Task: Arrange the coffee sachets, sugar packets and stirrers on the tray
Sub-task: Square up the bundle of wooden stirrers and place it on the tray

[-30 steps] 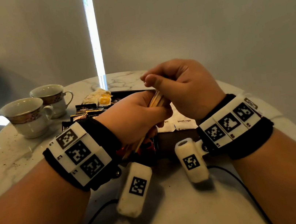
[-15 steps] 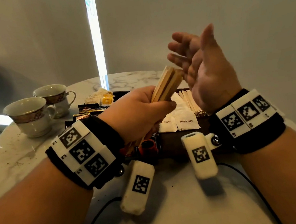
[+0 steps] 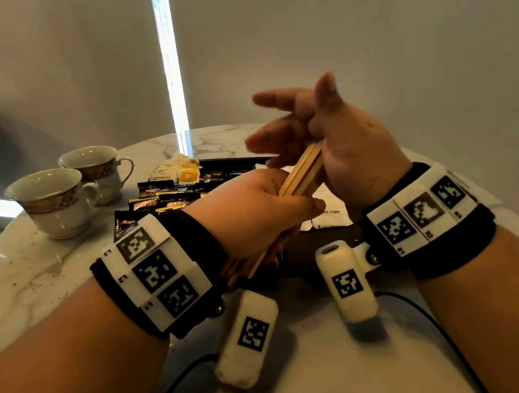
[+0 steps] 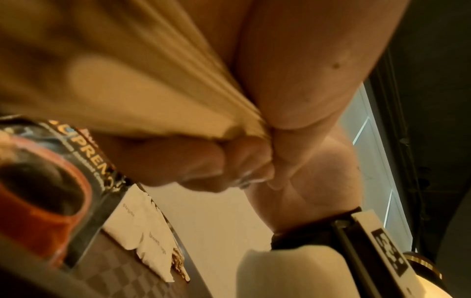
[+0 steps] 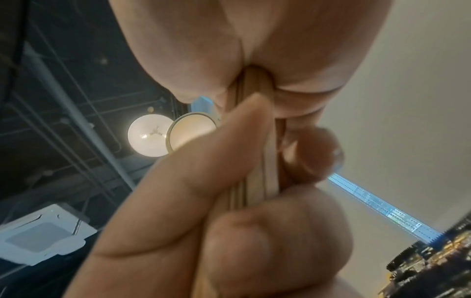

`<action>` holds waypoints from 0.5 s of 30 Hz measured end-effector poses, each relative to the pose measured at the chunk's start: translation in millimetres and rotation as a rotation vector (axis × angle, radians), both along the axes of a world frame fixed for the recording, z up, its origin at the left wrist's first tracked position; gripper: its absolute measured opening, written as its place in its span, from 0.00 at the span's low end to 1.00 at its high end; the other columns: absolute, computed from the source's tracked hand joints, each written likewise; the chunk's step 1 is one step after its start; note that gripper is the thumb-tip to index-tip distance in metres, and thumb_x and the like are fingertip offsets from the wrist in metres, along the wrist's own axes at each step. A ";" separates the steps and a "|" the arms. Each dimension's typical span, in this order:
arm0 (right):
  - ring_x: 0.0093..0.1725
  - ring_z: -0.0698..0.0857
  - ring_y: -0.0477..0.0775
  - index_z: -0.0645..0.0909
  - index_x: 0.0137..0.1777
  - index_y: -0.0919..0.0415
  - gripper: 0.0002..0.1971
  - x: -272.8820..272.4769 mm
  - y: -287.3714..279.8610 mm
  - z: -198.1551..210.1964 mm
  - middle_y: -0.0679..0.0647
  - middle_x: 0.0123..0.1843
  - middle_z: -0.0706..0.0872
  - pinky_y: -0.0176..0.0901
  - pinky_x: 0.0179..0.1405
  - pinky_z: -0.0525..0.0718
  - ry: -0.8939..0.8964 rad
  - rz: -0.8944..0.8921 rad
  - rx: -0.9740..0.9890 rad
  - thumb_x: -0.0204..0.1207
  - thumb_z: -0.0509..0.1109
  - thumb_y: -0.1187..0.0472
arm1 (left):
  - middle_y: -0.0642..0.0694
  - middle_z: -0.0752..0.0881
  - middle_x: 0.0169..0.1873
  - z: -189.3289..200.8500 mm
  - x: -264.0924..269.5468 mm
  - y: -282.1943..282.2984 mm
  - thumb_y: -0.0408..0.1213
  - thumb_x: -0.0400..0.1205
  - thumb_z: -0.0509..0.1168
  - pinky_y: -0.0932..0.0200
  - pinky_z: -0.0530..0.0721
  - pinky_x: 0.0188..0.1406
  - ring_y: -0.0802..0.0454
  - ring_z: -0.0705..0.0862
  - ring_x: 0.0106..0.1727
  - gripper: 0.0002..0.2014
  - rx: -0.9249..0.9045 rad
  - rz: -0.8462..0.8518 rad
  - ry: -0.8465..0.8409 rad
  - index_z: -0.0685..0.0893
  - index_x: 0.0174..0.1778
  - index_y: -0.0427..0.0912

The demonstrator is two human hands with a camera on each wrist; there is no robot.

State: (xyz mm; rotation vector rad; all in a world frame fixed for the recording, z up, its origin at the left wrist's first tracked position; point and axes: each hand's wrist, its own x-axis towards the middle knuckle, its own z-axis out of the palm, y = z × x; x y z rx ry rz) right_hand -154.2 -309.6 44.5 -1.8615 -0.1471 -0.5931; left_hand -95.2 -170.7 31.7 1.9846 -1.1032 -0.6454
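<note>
My left hand (image 3: pixel 263 209) grips a bundle of wooden stirrers (image 3: pixel 302 173) in its fist, held slanting above the dark tray (image 3: pixel 320 249). My right hand (image 3: pixel 327 139) is open with fingers spread, its palm pressed against the bundle's upper end. In the right wrist view the stirrers (image 5: pixel 254 161) run between left-hand fingers (image 5: pixel 198 181) into the right palm. White brown-sugar packets (image 3: pixel 331 215) lie on the tray under my hands. Black coffee sachets (image 3: pixel 164 200) lie at the tray's left. The left wrist view shows the stirrers (image 4: pixel 158 66), sugar packets (image 4: pixel 145 227) and a sachet (image 4: pixel 84 141).
Two patterned teacups (image 3: pixel 53 203) (image 3: pixel 95 167) stand at the left of the round marble table (image 3: pixel 27 274). Cream and yellow packets (image 3: pixel 180 171) lie behind the sachets. More loose stirrers (image 4: pixel 178 262) lie on the tray beside the sugar. Cables trail over the table's near edge.
My right hand first curled over the stirrers' top, then lifted away open, and now its palm has come back down against the bundle's end. The left hand kept its grip.
</note>
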 end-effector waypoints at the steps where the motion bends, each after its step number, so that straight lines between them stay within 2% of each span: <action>1: 0.62 0.89 0.56 0.79 0.68 0.47 0.41 0.5 -0.4 1.5 0.55 0.57 0.91 0.61 0.65 0.85 -0.019 -0.030 0.058 0.69 0.41 0.25 | 0.49 0.86 0.31 0.3 -0.1 0.1 0.49 0.85 0.68 0.59 0.89 0.35 0.55 0.84 0.28 0.08 -0.023 0.010 0.012 0.83 0.49 0.48; 3: 0.62 0.89 0.57 0.77 0.71 0.54 0.43 3.7 -3.0 4.8 0.58 0.60 0.90 0.57 0.61 0.87 -0.052 -0.084 0.249 0.77 0.36 0.27 | 0.52 0.84 0.29 1.3 0.9 0.9 0.48 0.85 0.67 0.62 0.85 0.31 0.57 0.82 0.27 0.06 -0.153 0.066 0.031 0.83 0.50 0.50; 5: 0.55 0.90 0.62 0.75 0.71 0.59 0.39 7.4 -5.8 5.9 0.63 0.56 0.89 0.55 0.49 0.89 -0.021 -0.081 0.396 0.83 0.36 0.32 | 0.53 0.82 0.27 2.1 2.6 1.6 0.47 0.87 0.66 0.54 0.85 0.33 0.54 0.81 0.29 0.06 -0.456 0.155 0.108 0.81 0.48 0.49; 6: 0.49 0.90 0.63 0.74 0.71 0.62 0.39 8.4 -6.4 5.9 0.65 0.51 0.88 0.53 0.41 0.88 0.043 -0.071 0.410 0.84 0.35 0.33 | 0.53 0.81 0.27 2.5 4.4 1.6 0.47 0.87 0.66 0.48 0.84 0.36 0.51 0.81 0.30 0.08 -0.639 0.203 0.158 0.81 0.47 0.48; 8: 0.38 0.88 0.61 0.72 0.73 0.65 0.43 9.3 -5.2 5.9 0.66 0.44 0.87 0.48 0.31 0.85 0.213 -0.040 0.393 0.83 0.34 0.31 | 0.52 0.81 0.29 3.9 9.0 1.6 0.48 0.85 0.66 0.44 0.85 0.42 0.49 0.81 0.32 0.08 -0.956 0.281 0.252 0.80 0.45 0.48; 10: 0.36 0.87 0.61 0.72 0.74 0.68 0.48 8.1 -1.7 4.3 0.68 0.44 0.86 0.46 0.28 0.83 0.371 0.019 0.401 0.79 0.35 0.27 | 0.52 0.82 0.30 5.1 11.9 1.8 0.48 0.83 0.67 0.43 0.85 0.43 0.49 0.82 0.33 0.07 -1.111 0.320 0.303 0.82 0.43 0.50; 12: 0.43 0.88 0.68 0.74 0.73 0.69 0.53 7.3 1.9 0.3 0.74 0.51 0.86 0.51 0.37 0.87 0.484 0.116 0.445 0.75 0.37 0.21 | 0.51 0.81 0.30 3.8 13.6 0.7 0.48 0.83 0.67 0.43 0.84 0.43 0.49 0.81 0.34 0.07 -1.142 0.319 0.279 0.82 0.41 0.52; 13: 0.51 0.88 0.75 0.75 0.72 0.70 0.55 7.4 2.9 -2.0 0.77 0.58 0.85 0.59 0.48 0.89 0.520 0.156 0.475 0.73 0.38 0.19 | 0.52 0.81 0.30 2.7 13.4 0.1 0.47 0.83 0.67 0.44 0.84 0.42 0.49 0.81 0.34 0.06 -1.140 0.309 0.245 0.82 0.42 0.51; 14: 0.61 0.85 0.79 0.76 0.72 0.70 0.56 7.9 4.0 -4.0 0.79 0.64 0.83 0.67 0.62 0.86 0.543 0.173 0.505 0.72 0.40 0.18 | 0.53 0.81 0.29 2.1 12.6 -0.4 0.46 0.83 0.67 0.45 0.83 0.41 0.49 0.81 0.34 0.06 -1.136 0.302 0.206 0.80 0.44 0.49; 15: 0.67 0.82 0.80 0.76 0.72 0.70 0.56 9.0 4.5 -4.8 0.79 0.68 0.81 0.71 0.70 0.79 0.564 0.172 0.527 0.72 0.41 0.18 | 0.53 0.81 0.29 1.8 11.7 -0.7 0.45 0.84 0.66 0.46 0.84 0.41 0.49 0.81 0.34 0.06 -1.138 0.301 0.175 0.79 0.45 0.48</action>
